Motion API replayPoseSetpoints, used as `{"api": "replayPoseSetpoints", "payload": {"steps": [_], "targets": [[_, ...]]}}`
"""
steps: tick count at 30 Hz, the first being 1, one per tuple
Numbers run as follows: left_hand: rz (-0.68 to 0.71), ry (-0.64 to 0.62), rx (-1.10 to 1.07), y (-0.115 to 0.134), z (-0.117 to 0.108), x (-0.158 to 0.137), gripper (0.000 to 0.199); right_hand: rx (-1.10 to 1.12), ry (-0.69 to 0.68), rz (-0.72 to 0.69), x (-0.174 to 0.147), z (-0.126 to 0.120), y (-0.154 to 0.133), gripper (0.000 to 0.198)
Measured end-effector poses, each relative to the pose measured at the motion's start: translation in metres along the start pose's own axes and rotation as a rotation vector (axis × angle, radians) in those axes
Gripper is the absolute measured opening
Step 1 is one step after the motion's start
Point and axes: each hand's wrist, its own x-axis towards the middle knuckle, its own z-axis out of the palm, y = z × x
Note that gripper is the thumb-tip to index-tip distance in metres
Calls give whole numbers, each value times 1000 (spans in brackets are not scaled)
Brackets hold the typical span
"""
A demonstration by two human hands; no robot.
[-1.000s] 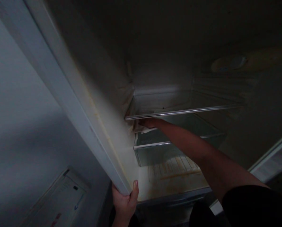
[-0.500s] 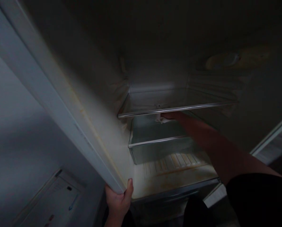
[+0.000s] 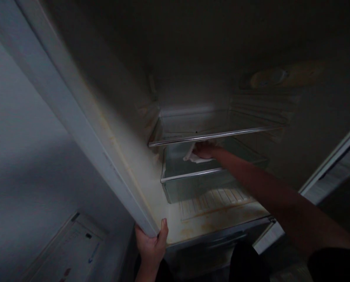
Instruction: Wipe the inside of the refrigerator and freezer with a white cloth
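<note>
My right hand [image 3: 204, 150] reaches into a dim refrigerator, below the upper glass shelf, and presses a white cloth [image 3: 197, 158] onto the lower glass shelf [image 3: 175, 164]. The fingers are closed over the cloth and partly lost in shadow. The upper glass shelf [image 3: 189, 138], with a shiny front strip, lies just above that hand. My left hand [image 3: 152, 243] grips the front edge of the refrigerator's side wall [image 3: 134, 209], its thumb on the inner side and its fingers wrapped round the outside.
Brownish stains mark the ribbed refrigerator floor [image 3: 210, 225]. A yellowed oval fixture [image 3: 271, 78] sits on the right inner wall. At the right the open door [image 3: 336, 168] shows its edge. A pale panel with small markings [image 3: 72, 246] is at lower left.
My right hand and the cloth have come forward and slightly left on the lower shelf, showing more of both. My left hand keeps its grip on the edge. The view has shifted slightly.
</note>
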Motion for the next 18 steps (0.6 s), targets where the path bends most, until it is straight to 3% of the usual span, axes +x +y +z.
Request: {"api": "replayPoseSetpoints", "payload": {"steps": [2,4,6,8,11,13,18], "targets": [[3,-11,-4,-1,-1,0,52,-52,-73,-71,-17,21,-54,66],[-2,-8,-4,-1,-1,1,51,-170,-163,-321,-39,39,-99,65],[-11,-7,5,3,-2,2,51,-257,-159,-441,-60,49,-126,69],[-9,-20,21,7,-3,3,53,-281,-129,-481,-73,50,-131,70],[-20,-31,32,11,-4,4,56,-207,-159,-468,-77,36,-106,69],[-36,-31,31,10,-4,4,56,-166,-190,-383,-73,19,-77,72],[-4,-11,31,2,-5,3,58,-232,-110,56,-78,-28,20,82]]}}
